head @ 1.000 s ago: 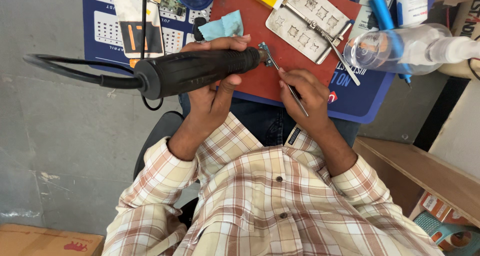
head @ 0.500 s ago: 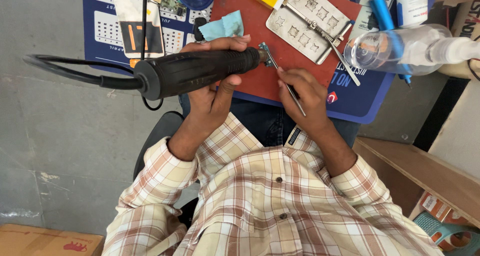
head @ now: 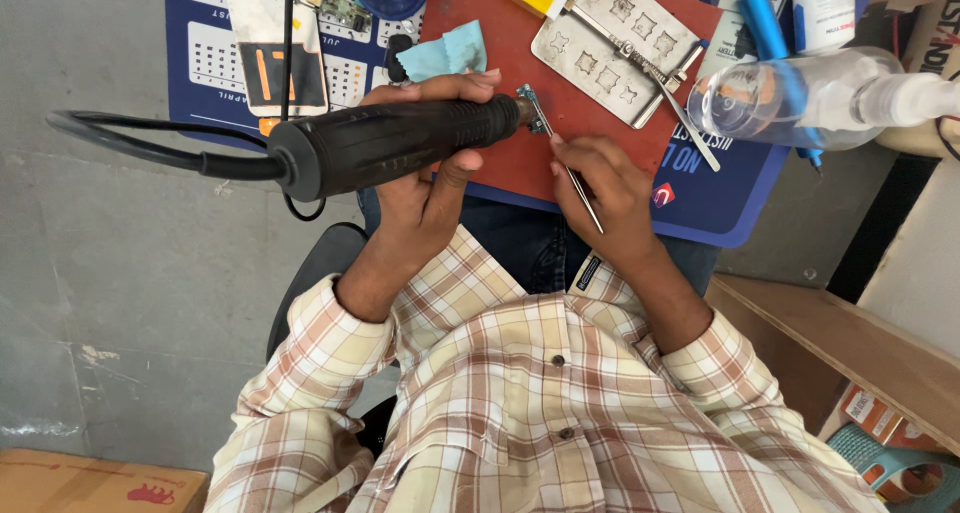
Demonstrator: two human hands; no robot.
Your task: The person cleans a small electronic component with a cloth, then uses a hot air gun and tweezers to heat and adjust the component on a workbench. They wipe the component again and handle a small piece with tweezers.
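Hot-air handle and tweezers meet over a small board at upper centre.

The left hand is wrapped tight around a thick, ribbed black handle, its rubbery cable looping off to the left edge. The right hand pinches thin metal tweezers, their tips at a tiny blue-green board lying on a matte red mat right at the handle's nozzle end. Above right lies a flat grey metal plate with star-shaped cut-outs; a clear plastic bottle lies on its side at upper right.
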